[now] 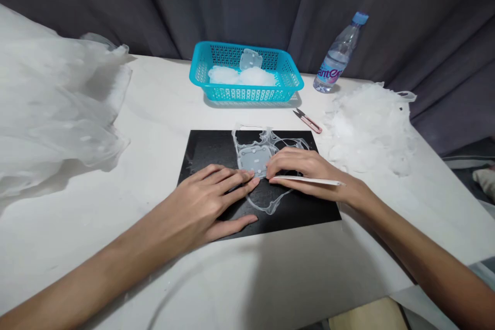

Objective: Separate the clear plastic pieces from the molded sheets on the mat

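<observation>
A translucent, rounded-square plastic piece [255, 159] with small holes lies on a black mat [209, 147]. Thin, ragged strips of the same clear material [273, 206] spread around it. My left hand [211, 191] lies with fingers stretched out, its fingertips touching the near edge of the piece. At the piece's right side, my right hand [301, 165] is closed in a pinch around a slim white pen-like tool [309, 180]. The tool's working tip is hidden by my fingers, so its exact kind cannot be told.
A turquoise basket [247, 95] behind the mat holds several translucent pieces. Pink-handled thread snips [308, 121] lie right of it, near a water bottle [335, 56]. Clear scraps [371, 129] are heaped at right. A large pile of whitish film [54, 108] stands at left.
</observation>
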### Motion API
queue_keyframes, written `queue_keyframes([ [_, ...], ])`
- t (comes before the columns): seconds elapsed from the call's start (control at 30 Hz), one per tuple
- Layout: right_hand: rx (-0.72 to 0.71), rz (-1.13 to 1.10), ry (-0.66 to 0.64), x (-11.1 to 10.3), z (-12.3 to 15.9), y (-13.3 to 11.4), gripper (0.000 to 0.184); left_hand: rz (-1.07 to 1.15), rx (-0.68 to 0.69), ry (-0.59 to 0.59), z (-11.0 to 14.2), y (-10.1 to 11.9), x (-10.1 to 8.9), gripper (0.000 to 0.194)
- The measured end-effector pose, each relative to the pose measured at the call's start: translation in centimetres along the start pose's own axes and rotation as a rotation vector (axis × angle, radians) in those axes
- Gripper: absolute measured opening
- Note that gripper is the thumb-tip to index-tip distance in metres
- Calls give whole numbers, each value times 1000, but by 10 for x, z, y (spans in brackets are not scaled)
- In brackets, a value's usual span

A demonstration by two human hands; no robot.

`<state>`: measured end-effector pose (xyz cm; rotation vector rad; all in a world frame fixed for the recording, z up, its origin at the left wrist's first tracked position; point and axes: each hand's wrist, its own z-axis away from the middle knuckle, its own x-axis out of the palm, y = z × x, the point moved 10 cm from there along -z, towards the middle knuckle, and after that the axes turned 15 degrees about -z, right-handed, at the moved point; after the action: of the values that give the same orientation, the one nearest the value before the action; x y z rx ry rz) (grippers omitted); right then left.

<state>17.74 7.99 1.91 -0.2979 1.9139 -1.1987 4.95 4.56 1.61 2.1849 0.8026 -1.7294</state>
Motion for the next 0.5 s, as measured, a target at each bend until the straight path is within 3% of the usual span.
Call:
queue_keyframes([
  [0.17,7,4,-13,-5,3,-1,20,40,-36,37,3,-1,1,52],
  [0.5,-58,78,-3,4,0,-6,18,39,-45,1,5,-2,5,55],
])
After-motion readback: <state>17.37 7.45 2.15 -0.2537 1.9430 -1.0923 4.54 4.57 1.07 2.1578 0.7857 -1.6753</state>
